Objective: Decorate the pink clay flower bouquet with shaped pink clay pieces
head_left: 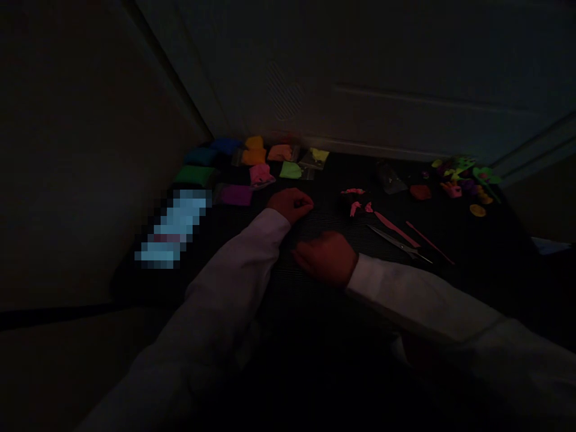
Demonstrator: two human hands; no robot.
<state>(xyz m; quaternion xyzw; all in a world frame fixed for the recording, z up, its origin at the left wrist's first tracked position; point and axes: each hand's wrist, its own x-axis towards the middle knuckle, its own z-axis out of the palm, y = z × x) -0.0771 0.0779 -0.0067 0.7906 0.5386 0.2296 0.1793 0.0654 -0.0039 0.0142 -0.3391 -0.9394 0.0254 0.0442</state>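
Note:
In dim light, my left hand point(290, 204) rests over the dark table with its fingertips pinched together. Whatever may be between them is too small and dark to make out. Nearer to me, my right hand point(327, 258) is closed, its fingers curled down and slightly blurred; their contents are hidden. Small pink clay-like pieces point(355, 207) lie just beyond my right hand. To the right of them are scissors point(398, 242), a flat pink tool point(396, 229) and a thin pink stick point(429, 242).
Bags of coloured clay-like material, such as green point(195, 175), purple point(236, 195) and orange point(254, 156), line the back left. A blurred-out bright screen point(173, 231) lies at left. Colourful flower-like shapes point(463, 174) sit at back right, near a clear bag point(389, 179). A pale panel point(382, 72) stands behind.

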